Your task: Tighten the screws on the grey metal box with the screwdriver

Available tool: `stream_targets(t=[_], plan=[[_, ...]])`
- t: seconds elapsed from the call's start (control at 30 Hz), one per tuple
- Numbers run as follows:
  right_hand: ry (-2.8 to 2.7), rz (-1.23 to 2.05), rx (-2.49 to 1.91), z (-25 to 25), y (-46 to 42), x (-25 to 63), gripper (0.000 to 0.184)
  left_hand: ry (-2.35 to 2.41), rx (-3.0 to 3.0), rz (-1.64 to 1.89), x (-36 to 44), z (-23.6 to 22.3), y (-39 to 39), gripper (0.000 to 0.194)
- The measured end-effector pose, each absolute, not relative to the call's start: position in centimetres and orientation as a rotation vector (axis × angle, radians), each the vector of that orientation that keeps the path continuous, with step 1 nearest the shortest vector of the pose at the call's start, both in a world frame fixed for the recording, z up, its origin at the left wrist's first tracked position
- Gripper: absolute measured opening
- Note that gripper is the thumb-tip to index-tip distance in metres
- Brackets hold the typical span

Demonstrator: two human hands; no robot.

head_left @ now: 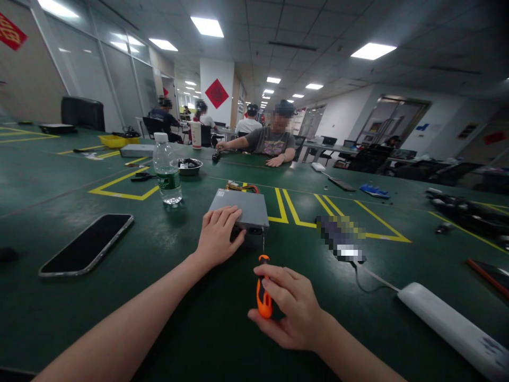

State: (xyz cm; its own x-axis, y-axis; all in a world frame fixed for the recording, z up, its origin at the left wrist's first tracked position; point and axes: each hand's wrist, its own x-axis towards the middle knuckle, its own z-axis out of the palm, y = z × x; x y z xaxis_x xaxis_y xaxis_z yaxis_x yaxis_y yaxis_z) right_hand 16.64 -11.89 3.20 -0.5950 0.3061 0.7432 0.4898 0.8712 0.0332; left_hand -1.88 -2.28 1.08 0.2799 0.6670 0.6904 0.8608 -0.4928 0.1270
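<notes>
A grey metal computer power supply unit (pixel 247 206) lies on the green table, with a bundle of coloured cables at its far side. My left hand (pixel 218 233) grips its near left corner, fingers over the top and thumb by the front face. In my right hand (pixel 292 302) is a screwdriver (pixel 264 302) with an orange and black handle, held between fingers and thumb. Its thin shaft points away from me, and the tip meets the unit's near face close to the right corner. Any screw there is too small to make out.
Left of the unit stand a water bottle (pixel 167 175) and a metal bowl (pixel 188 166); a phone (pixel 89 245) lies nearer. To the right are a blurred device (pixel 338 239), a white power strip (pixel 449 323) and blue gloves (pixel 374 191). Across the table sits a person (pixel 274 140).
</notes>
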Motion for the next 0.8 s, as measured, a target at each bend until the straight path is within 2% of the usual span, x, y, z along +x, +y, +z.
stream_targets(t=[0.2, 0.47, 0.8], plan=[[-2.219, -0.193, -0.567, 3.28, -11.81, 16.87, 0.032, -1.404, -2.281, -1.018, -1.9, 1.05, -2.3, 0.039], [-2.139, -0.318, -0.575, 3.24, -11.61, 17.28, 0.022, -1.402, -2.275, -1.029, -1.87, 0.98, -2.27, 0.038], [-2.16, -0.297, -0.496, 3.03, -11.51, 17.22, 0.024, -1.406, -2.278, -1.037, -1.84, 1.05, -2.35, 0.039]])
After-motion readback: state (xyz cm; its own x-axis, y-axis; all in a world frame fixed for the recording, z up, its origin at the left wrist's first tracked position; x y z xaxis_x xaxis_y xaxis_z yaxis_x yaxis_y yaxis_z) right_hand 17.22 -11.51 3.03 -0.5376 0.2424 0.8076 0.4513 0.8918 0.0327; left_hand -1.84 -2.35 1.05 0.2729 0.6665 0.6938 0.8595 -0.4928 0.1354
